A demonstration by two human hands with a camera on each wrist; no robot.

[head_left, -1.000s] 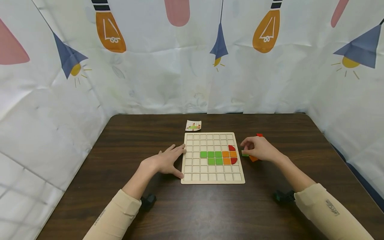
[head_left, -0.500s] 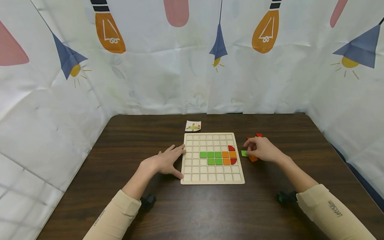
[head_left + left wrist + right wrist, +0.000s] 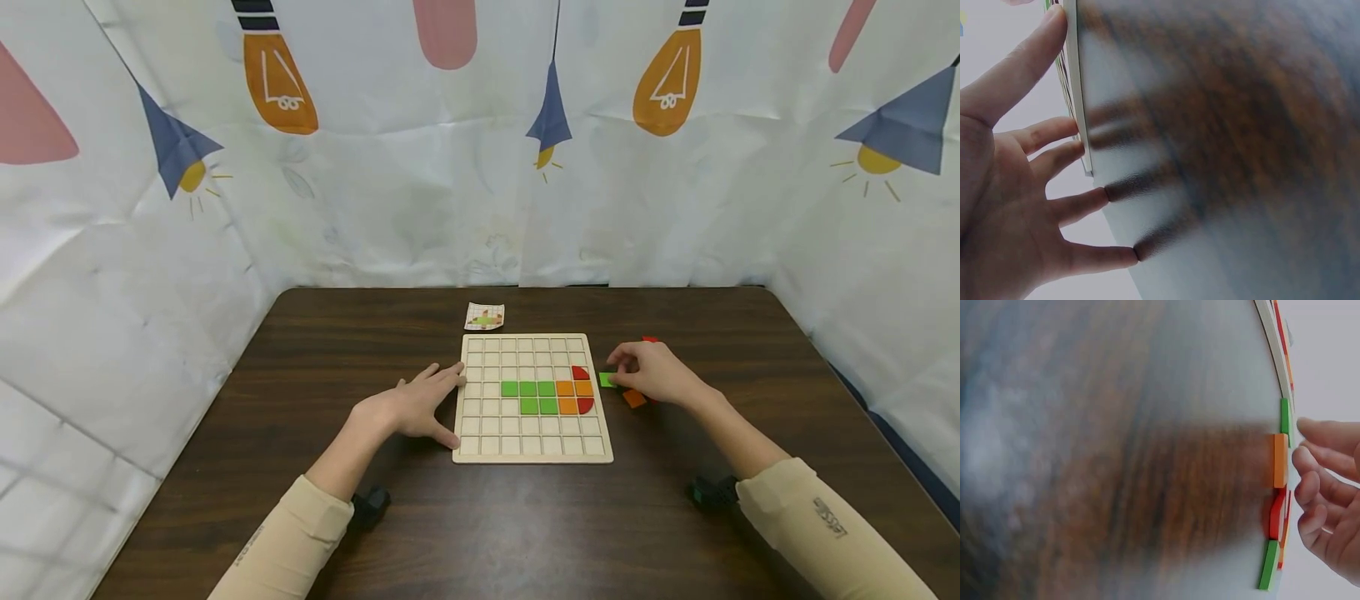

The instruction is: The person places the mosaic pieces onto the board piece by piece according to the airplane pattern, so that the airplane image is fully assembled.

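Observation:
A pale grid board (image 3: 487, 442) lies flat on the table, with green squares (image 3: 528, 389), orange squares (image 3: 566, 388) and red curved pieces (image 3: 585, 406) set in its cells. My left hand (image 3: 412, 404) is spread at its left side; in the left wrist view the thumb and some fingertips of the left hand (image 3: 1016, 194) touch the board's edge. Right of the board, my right hand (image 3: 651, 372) is over loose tiles, fingers loosely bent, thumb by a green tile (image 3: 607, 380). In the right wrist view this green tile (image 3: 1284, 415) lies flat under the fingertips.
A small pattern card (image 3: 484, 317) sits behind the board. Loose orange (image 3: 634, 399) and red (image 3: 649, 339) tiles lie about the right hand; another green tile (image 3: 1268, 565) shows in the right wrist view. The dark wooden table (image 3: 480, 525) has white printed curtains around it.
The green tile under my right fingertips has slid slightly left and away, and the right hand has shifted slightly with it. My left hand and the board have stayed in place.

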